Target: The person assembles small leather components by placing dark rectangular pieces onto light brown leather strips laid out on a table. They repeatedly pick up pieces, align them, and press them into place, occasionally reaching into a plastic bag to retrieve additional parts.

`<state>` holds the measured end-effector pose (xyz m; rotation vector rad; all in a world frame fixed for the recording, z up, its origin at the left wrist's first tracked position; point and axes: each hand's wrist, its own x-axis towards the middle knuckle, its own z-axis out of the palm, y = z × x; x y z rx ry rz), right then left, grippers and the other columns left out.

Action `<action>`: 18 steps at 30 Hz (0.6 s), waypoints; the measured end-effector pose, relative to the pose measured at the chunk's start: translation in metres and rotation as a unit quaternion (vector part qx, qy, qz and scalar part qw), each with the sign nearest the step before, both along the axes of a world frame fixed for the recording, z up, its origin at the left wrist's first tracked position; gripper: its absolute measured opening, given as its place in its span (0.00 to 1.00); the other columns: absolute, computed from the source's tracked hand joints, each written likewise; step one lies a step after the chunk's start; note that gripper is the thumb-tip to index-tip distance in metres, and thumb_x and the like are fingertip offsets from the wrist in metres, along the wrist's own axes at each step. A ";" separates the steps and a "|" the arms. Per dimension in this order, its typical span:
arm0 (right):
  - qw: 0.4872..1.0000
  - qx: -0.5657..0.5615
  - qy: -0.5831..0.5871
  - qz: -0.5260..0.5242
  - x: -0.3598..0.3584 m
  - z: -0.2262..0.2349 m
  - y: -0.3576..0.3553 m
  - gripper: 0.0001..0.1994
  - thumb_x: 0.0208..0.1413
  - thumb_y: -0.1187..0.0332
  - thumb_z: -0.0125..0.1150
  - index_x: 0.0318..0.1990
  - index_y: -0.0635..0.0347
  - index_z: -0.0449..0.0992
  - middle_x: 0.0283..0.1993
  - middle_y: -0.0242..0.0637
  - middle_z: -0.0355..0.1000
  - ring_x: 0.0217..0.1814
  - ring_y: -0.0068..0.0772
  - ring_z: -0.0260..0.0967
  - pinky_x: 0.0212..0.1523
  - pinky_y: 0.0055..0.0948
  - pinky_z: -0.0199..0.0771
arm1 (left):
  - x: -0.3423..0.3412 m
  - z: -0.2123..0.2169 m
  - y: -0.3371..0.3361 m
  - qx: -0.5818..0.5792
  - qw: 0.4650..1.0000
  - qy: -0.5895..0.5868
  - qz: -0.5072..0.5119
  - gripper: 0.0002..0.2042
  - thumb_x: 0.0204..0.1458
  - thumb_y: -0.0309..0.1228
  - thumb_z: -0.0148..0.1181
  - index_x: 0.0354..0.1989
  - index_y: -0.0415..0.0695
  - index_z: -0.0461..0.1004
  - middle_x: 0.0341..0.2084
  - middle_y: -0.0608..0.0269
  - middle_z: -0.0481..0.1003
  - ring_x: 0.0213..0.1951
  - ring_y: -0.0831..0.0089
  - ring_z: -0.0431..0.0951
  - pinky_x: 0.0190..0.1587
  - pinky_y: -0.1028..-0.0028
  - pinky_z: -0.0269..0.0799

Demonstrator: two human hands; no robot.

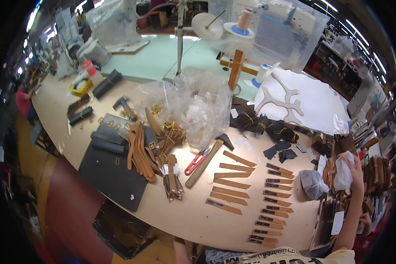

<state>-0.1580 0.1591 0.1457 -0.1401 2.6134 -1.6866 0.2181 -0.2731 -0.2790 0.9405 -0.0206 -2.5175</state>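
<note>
My right arm reaches out along the table's right side. Its hand (355, 167) is closed on a crumpled clear plastic bag (343, 174). Just left of it sits a knotted plastic bag (311, 185) with dark contents. Nearer to me, tan leather straps with dark ends lie in a column (276, 208). A second column of tan leather straps (233, 181) is spread to its left. Of my left arm, only a bit (180, 251) shows beneath the table's front edge, and the hand is out of sight.
A hammer (209, 163), red snips (196, 163) and bundled brown straps (141, 152) lie mid-table. Gold buckles (114, 125) sit by a black mat (112, 176). A large heap of clear plastic (202, 105) stands behind. At far right are stacked leather pieces (376, 176) and another person's hand (366, 222).
</note>
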 end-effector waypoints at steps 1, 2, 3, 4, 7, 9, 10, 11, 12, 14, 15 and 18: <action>0.999 -0.024 -0.015 0.024 0.002 0.000 -0.003 0.09 0.60 0.68 0.60 0.42 0.64 0.76 0.39 0.33 0.75 0.36 0.21 0.72 0.34 0.22 0.74 | 0.009 0.009 0.002 -0.001 1.000 0.003 0.014 0.23 0.59 0.45 0.48 0.58 0.46 0.66 0.52 0.58 0.74 0.49 0.60 0.76 0.52 0.58 0.73; 0.997 -0.048 -0.030 0.049 0.004 0.000 -0.007 0.09 0.60 0.68 0.61 0.42 0.64 0.76 0.38 0.33 0.75 0.35 0.20 0.72 0.34 0.22 0.74 | 0.020 0.017 0.004 -0.004 1.000 -0.009 0.028 0.23 0.59 0.46 0.47 0.58 0.46 0.66 0.52 0.59 0.74 0.49 0.60 0.77 0.52 0.58 0.73; 0.995 -0.068 -0.041 0.060 0.007 -0.001 -0.011 0.09 0.59 0.68 0.61 0.42 0.64 0.76 0.37 0.33 0.75 0.34 0.20 0.72 0.34 0.22 0.74 | 0.031 0.025 0.004 -0.028 0.999 0.009 0.031 0.23 0.59 0.46 0.47 0.59 0.46 0.66 0.52 0.59 0.74 0.49 0.61 0.77 0.52 0.58 0.74; 0.999 -0.020 -0.035 0.003 0.011 -0.007 -0.017 0.10 0.58 0.65 0.63 0.40 0.64 0.77 0.35 0.32 0.75 0.34 0.20 0.72 0.35 0.22 0.74 | 0.042 0.034 0.002 -0.021 0.996 -0.066 0.054 0.22 0.59 0.46 0.47 0.57 0.47 0.67 0.49 0.60 0.75 0.47 0.61 0.77 0.49 0.59 0.75; 0.999 -0.020 -0.044 -0.003 0.027 -0.019 -0.037 0.12 0.57 0.62 0.65 0.40 0.63 0.78 0.34 0.32 0.76 0.34 0.21 0.73 0.37 0.21 0.74 | 0.077 0.078 -0.007 -0.089 0.982 -0.161 0.036 0.19 0.59 0.44 0.48 0.52 0.44 0.69 0.43 0.62 0.78 0.42 0.64 0.79 0.40 0.65 0.77; 0.980 0.053 -0.136 0.134 0.030 -0.018 -0.050 0.15 0.56 0.61 0.65 0.45 0.62 0.78 0.40 0.35 0.77 0.39 0.23 0.73 0.41 0.23 0.74 | 0.093 0.122 0.003 -0.185 0.971 -0.126 0.082 0.18 0.60 0.40 0.50 0.52 0.41 0.69 0.43 0.62 0.77 0.41 0.68 0.79 0.41 0.67 0.77; 0.965 0.062 -0.159 0.197 0.032 -0.023 -0.064 0.16 0.56 0.60 0.65 0.47 0.61 0.77 0.42 0.37 0.76 0.41 0.23 0.72 0.42 0.24 0.73 | 0.095 0.149 0.002 -0.187 0.964 -0.160 0.098 0.18 0.60 0.40 0.49 0.52 0.40 0.70 0.43 0.61 0.78 0.41 0.66 0.79 0.42 0.66 0.77; 0.947 0.090 -0.180 0.251 0.035 -0.026 -0.076 0.17 0.56 0.60 0.65 0.49 0.60 0.77 0.44 0.38 0.76 0.42 0.23 0.72 0.43 0.24 0.73 | 0.097 0.177 0.005 -0.208 0.957 -0.173 0.101 0.18 0.60 0.40 0.49 0.52 0.40 0.70 0.43 0.61 0.78 0.41 0.67 0.79 0.42 0.66 0.77; 0.929 0.071 -0.195 0.306 0.040 -0.030 -0.088 0.18 0.57 0.59 0.64 0.50 0.59 0.77 0.44 0.39 0.76 0.44 0.24 0.72 0.44 0.25 0.73 | 0.096 0.205 0.008 -0.237 0.951 -0.175 0.092 0.18 0.59 0.39 0.50 0.52 0.40 0.70 0.43 0.61 0.78 0.41 0.67 0.79 0.42 0.66 0.77; 0.885 0.070 -0.180 0.423 0.052 -0.047 -0.124 0.20 0.58 0.56 0.62 0.52 0.58 0.76 0.46 0.41 0.76 0.47 0.28 0.72 0.48 0.29 0.73 | 0.089 0.260 0.014 -0.293 0.938 -0.171 0.067 0.18 0.59 0.38 0.51 0.51 0.40 0.70 0.43 0.61 0.77 0.42 0.68 0.79 0.43 0.67 0.77; 0.857 0.089 -0.158 0.482 0.057 -0.053 -0.144 0.22 0.58 0.54 0.61 0.55 0.58 0.74 0.48 0.43 0.76 0.49 0.31 0.73 0.50 0.30 0.73 | 0.082 0.285 0.018 -0.320 0.932 -0.161 0.051 0.17 0.59 0.38 0.51 0.51 0.39 0.70 0.43 0.62 0.77 0.42 0.68 0.79 0.43 0.67 0.77; 0.787 0.067 -0.101 0.605 0.084 -0.072 -0.204 0.36 0.58 0.49 0.59 0.68 0.56 0.55 0.66 0.49 0.59 0.67 0.42 0.58 0.66 0.37 0.59 | 0.058 0.343 0.032 -0.385 0.914 -0.124 -0.032 0.17 0.59 0.37 0.52 0.51 0.39 0.71 0.43 0.62 0.77 0.43 0.69 0.78 0.43 0.67 0.76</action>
